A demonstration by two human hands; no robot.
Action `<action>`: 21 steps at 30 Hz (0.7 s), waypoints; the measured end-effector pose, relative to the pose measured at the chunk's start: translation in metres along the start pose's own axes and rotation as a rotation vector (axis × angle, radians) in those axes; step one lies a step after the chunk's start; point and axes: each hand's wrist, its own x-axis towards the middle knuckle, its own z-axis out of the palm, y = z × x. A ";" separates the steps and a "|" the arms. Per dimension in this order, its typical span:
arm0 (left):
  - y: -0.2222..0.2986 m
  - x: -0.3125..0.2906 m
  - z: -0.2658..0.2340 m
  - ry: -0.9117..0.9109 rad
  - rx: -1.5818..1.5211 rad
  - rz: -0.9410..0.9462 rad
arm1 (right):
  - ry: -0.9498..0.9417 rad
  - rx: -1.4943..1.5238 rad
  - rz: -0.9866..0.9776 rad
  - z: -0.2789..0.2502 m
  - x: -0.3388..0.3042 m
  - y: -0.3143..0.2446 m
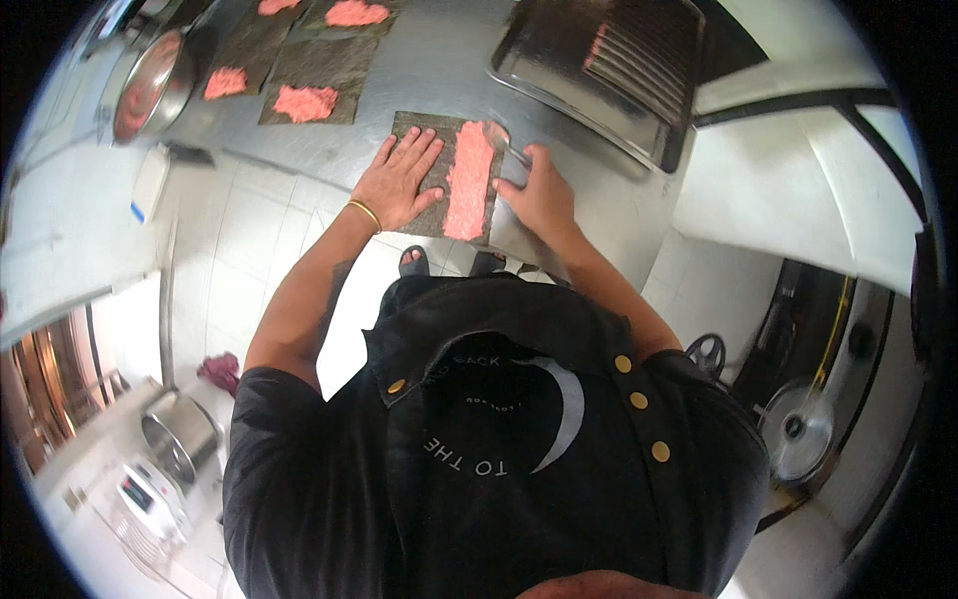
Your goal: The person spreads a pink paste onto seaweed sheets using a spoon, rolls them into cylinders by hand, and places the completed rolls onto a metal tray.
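A dark seaweed sheet [426, 227] lies at the near edge of the metal table, with a long strip of pink minced paste [468, 190] spread along its right part. My left hand [397, 185] rests flat on the sheet's left side, fingers apart, with a gold bangle at the wrist. In my right hand [542, 198] is a metal spoon [497, 136]. Its bowl touches the far right end of the paste strip. My right thumb is beside the strip's right edge. Most of the spoon's handle is hidden by my fingers.
More dark sheets [334, 65] carry lumps of pink paste [307, 103] at the far left. A metal bowl [155, 88] with pink residue stands at the table's left edge. On the far right, a metal tray [559, 85] holds several dark rolls [644, 60] side by side.
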 end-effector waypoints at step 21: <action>0.015 -0.034 0.004 0.283 -0.373 0.458 | 0.445 -0.029 0.344 -0.036 -0.169 -0.037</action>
